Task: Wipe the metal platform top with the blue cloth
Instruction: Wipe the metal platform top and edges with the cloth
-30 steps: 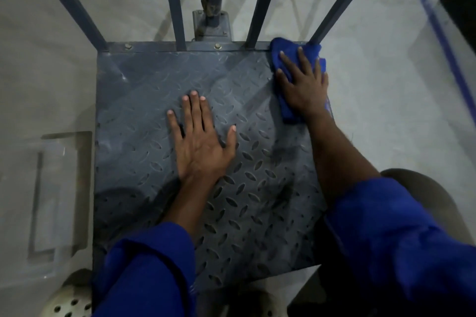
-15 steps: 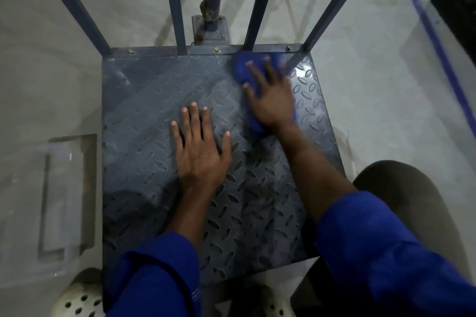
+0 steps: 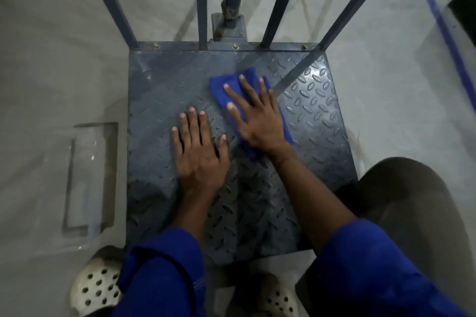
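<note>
Two hands lie spread flat at frame centre, left hand [image 3: 199,153] bracing on the metal platform top [image 3: 316,116], right hand [image 3: 257,117] pressing the blue cloth [image 3: 231,85]; overlapping, evenly firm strokes would suit.

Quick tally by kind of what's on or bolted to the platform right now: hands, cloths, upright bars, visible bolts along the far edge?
Hands on the platform: 2, left hand and right hand
Blue cloth: 1
Upright bars: 5
Bolts on the far edge: 3
Total: 11
</note>
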`<state>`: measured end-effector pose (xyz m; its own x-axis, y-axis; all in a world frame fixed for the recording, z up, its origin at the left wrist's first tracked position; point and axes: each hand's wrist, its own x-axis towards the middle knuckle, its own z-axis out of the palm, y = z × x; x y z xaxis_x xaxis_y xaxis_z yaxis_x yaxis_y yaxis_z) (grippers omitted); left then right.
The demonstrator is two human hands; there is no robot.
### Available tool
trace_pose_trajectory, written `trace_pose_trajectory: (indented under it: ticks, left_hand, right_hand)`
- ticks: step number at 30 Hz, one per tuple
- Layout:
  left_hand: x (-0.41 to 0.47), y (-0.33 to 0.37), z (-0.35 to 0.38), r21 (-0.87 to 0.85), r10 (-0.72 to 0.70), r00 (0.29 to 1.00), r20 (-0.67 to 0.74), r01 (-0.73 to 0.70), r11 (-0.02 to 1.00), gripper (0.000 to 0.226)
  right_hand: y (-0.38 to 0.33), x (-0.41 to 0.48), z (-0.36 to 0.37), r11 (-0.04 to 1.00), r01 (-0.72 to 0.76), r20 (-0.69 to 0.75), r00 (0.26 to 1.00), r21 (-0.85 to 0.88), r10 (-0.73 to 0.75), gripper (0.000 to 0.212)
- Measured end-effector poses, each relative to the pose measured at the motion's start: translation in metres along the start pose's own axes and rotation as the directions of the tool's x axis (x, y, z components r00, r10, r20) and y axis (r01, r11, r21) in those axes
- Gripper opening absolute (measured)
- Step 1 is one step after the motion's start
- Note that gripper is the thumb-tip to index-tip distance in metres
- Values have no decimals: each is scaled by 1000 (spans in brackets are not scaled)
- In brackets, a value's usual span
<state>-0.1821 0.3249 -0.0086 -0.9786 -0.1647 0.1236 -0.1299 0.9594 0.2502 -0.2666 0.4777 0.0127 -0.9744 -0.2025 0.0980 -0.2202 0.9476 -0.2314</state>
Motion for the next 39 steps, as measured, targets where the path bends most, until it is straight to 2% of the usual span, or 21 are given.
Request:
trace_pose_trajectory:
  ticks: [1,3,6,8,10,12,15,17,20,22,23,25,27,30,31,32,34,35,36,37,39]
  left_hand:
    - [-2,-6,-2,-2,27,1000,7,-27,1000,74]
    - [-8,-17,-6,5,64,998,8,-64,998,72]
    - [-18,-30,-8,-9,109,994,-4,-109,994,69]
    - [-25,-47,-12,-10,141,989,45,-140,990,70]
    - [-31,-65,-19,-18,121,989,80,-120,993,72]
    - [-37,-75,-26,-23,49,997,66,-48,999,74]
    - [-46,-80,-31,-52,-10,999,34,12,999,75]
    - [-51,-81,-33,-64,-6,1000,15,7,998,74]
    - [-61,-79,-32,-6,-31,999,9,31,999,75]
    - [-62,-74,-31,52,-57,998,18,56,997,74]
    - [-62,-73,-31,64,-65,998,22,63,996,74]
    - [-66,-72,-33,67,-78,996,46,75,995,75]
    - [-76,-71,-35,109,-110,990,89,100,989,77]
    - [-88,-67,-38,166,-149,980,130,126,978,83]
    - [-88,-66,-38,166,-152,979,135,128,978,84]
    - [-87,-66,-37,166,-154,979,136,130,978,85]
    - [-84,-67,-39,167,-156,978,137,132,977,86]
    - [-85,-68,-39,169,-153,979,136,129,977,86]
    - [-86,-68,-38,172,-147,980,132,124,977,86]
    - [-86,-68,-38,170,-145,981,128,122,978,87]
    - [-85,-67,-37,132,-162,982,101,148,980,87]
  right_hand:
    - [3,-20,-5,1000,11,26,1000,29,-12,55]
    - [33,-44,-19,990,-131,48,990,47,129,57]
    - [77,-20,-35,876,-479,13,878,54,479,60]
    - [74,14,-30,835,-542,24,840,97,543,61]
    - [35,29,-15,920,-391,14,921,39,390,62]
    - [-18,18,3,993,-121,-6,993,3,121,60]
    - [-54,-26,7,987,146,56,987,66,-149,54]
    - [-28,-40,4,990,125,21,992,65,-127,53]
    - [0,-31,-1,994,-99,17,995,53,98,57]
    - [-24,-8,4,981,-184,3,983,59,184,59]
    - [-44,1,9,990,-133,-10,991,56,134,59]
    - [-85,12,23,992,111,-18,994,55,-110,56]
    - [-111,12,31,915,401,7,916,44,-401,53]
    - [-101,27,33,711,699,68,708,72,-703,51]
    - [-90,40,34,711,701,72,707,63,-703,51]
    - [-81,55,33,781,623,62,779,35,-624,52]
    - [-81,68,29,961,278,-17,960,-7,-278,54]
    - [-95,63,29,983,186,-23,982,-1,-186,56]
    - [-113,51,31,971,238,5,971,-15,-238,57]
    - [-132,35,33,911,412,52,910,-22,-411,56]
    - [-147,21,36,696,718,127,688,25,-714,51]
